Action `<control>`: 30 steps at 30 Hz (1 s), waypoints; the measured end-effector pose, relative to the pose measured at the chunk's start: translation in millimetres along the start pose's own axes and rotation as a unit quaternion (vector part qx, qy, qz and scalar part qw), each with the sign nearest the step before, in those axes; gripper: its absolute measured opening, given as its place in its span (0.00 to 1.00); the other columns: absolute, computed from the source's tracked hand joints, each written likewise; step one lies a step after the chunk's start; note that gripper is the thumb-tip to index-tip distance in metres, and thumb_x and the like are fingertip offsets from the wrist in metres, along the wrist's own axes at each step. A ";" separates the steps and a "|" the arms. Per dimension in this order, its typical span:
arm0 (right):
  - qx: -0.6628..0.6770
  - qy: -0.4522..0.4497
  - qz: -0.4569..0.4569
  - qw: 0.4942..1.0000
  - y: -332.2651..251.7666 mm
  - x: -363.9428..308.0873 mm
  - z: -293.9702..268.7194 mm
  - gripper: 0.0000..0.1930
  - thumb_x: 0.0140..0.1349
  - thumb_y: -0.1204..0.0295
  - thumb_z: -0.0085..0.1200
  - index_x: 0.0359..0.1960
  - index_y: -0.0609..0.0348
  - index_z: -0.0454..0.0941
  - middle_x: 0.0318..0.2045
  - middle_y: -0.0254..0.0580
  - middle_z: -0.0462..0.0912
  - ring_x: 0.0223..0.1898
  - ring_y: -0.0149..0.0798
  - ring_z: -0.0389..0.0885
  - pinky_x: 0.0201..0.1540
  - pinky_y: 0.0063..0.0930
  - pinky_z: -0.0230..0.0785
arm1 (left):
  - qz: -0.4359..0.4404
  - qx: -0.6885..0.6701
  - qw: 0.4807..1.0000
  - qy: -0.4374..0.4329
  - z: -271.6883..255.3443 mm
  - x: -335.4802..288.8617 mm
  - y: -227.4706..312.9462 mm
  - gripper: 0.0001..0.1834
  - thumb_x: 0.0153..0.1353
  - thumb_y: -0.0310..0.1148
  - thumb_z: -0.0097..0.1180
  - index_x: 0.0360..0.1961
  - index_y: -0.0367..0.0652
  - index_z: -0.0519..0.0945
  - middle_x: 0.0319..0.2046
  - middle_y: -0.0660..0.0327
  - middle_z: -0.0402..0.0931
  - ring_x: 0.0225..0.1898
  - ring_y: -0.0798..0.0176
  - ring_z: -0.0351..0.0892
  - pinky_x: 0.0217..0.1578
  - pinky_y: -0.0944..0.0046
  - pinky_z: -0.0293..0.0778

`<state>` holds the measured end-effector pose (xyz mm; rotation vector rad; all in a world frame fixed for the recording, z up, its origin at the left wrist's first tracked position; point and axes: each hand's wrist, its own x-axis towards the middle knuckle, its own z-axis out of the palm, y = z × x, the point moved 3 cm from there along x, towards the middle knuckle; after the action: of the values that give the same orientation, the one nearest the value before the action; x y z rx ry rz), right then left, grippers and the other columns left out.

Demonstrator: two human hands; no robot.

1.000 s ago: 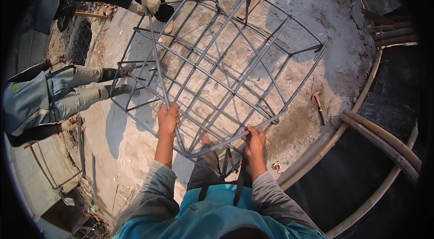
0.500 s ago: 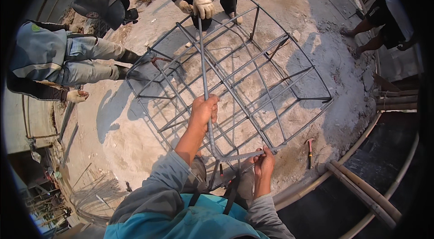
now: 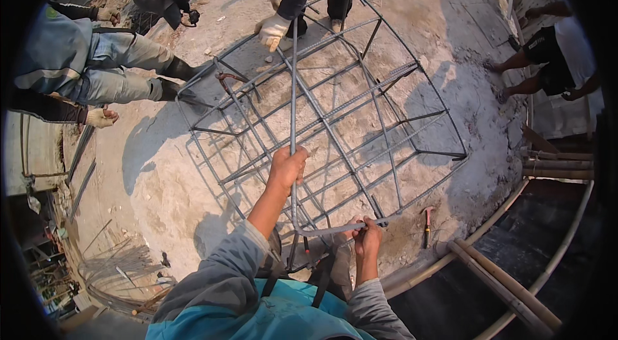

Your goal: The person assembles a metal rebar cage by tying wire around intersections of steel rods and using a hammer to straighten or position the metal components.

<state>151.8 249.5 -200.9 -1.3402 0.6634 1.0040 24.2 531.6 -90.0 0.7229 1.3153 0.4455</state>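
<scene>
My left hand (image 3: 288, 166) is closed around the long leg of a bent steel rebar (image 3: 293, 99). Near my body the bar turns a corner, and my right hand (image 3: 367, 237) pinches its short leg. The bar lies over a grid-like rebar cage (image 3: 351, 169) resting on the ground. At the bar's far end, a co-worker's white-gloved hand (image 3: 273, 30) is just left of it, with fingers curled; that person's sleeve hides the bar's tip. A rusty reddish clamp-like piece (image 3: 225, 76) sits on the cage's left side.
A hammer (image 3: 427, 227) lies on the ground to the right. Bamboo poles (image 3: 502, 275) border a dark pit at lower right. One person (image 3: 122, 66) stands at left, another (image 3: 553, 50) at far right. Thin rods (image 3: 82, 169) and wire (image 3: 122, 269) lie left.
The co-worker's gloved hand has come off the bar's far end and dropped lower left, and the co-worker leans further over. The bar stands straighter in view; both my hands keep hold.
</scene>
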 end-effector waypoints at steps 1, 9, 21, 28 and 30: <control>0.005 -0.001 -0.002 1.000 0.6 1.2 -1.4 0.10 0.63 0.69 0.59 0.29 0.62 0.74 0.21 0.40 0.75 0.17 0.33 0.74 0.16 0.27 0.68 | -0.001 -0.003 1.000 0.000 -0.9 -1.1 -1.5 0.05 0.62 0.30 0.56 0.31 0.41 0.76 0.16 0.69 0.65 0.12 0.74 0.61 0.12 0.68 0.59; -0.014 -0.020 0.006 1.000 -6.7 -5.4 1.3 0.10 0.62 0.69 0.58 0.28 0.63 0.75 0.21 0.41 0.77 0.17 0.33 0.74 0.16 0.26 0.68 | 0.004 -0.037 0.999 -0.001 -1.4 -9.7 -8.9 0.05 0.62 0.31 0.57 0.32 0.41 0.75 0.16 0.68 0.66 0.12 0.74 0.61 0.11 0.69 0.59; -0.043 -0.013 0.009 0.999 -25.5 -4.7 -26.8 0.07 0.62 0.68 0.55 0.35 0.57 0.72 0.25 0.40 0.78 0.22 0.34 0.75 0.16 0.26 0.62 | 0.024 -0.102 0.994 -0.006 41.8 -55.2 0.6 0.05 0.63 0.31 0.54 0.33 0.42 0.73 0.17 0.70 0.63 0.12 0.75 0.59 0.10 0.70 0.58; 0.048 0.046 0.001 0.998 -60.9 32.8 -34.4 0.12 0.65 0.59 0.54 0.30 0.48 0.68 0.20 0.34 0.70 0.14 0.25 0.63 0.13 0.17 0.51 | 0.065 -0.129 0.990 0.002 158.1 -18.3 1.4 0.06 0.61 0.30 0.54 0.31 0.41 0.71 0.19 0.65 0.67 0.17 0.70 0.64 0.18 0.64 0.66; 0.062 0.017 -0.021 0.998 -78.3 54.8 -34.4 0.18 0.69 0.53 0.50 0.25 0.45 0.63 0.19 0.34 0.70 0.15 0.23 0.62 0.13 0.16 0.47 | 0.093 -0.117 0.988 0.042 189.2 0.2 0.4 0.06 0.59 0.27 0.53 0.30 0.37 0.70 0.21 0.62 0.69 0.18 0.67 0.68 0.19 0.61 0.68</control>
<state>250.6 232.1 -216.7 -1.2605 0.7093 0.8940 207.9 489.7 -73.7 0.6374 1.2532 0.7759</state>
